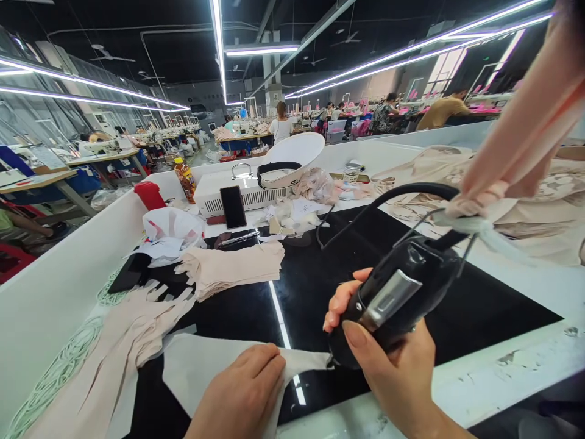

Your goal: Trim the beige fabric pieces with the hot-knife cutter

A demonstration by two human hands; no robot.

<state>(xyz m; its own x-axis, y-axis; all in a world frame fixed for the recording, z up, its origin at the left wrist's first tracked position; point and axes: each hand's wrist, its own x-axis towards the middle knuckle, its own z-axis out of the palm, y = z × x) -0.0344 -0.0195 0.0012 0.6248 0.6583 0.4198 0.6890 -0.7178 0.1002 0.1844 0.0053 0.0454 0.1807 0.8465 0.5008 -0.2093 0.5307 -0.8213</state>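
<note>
Fingers (340, 300) of right hand (402, 372) clutch black tool (427, 268), lower right; left hand (244, 390) lies flat, prob keeping pale cloth (196, 366) steady.

"How does the tool (402, 299) look?"
"Black and rounded, with a shiny metal plate on its side. It tilts in the grip of the right fingers (338, 300), its lower end just left of the thumb (368, 350)."
"And the cloth (196, 366)?"
"Off-white and thin, lying flat under the left fingers (270, 361). It spreads wide to their left; to their right it narrows into a strip reaching the tool's lower end."
</note>
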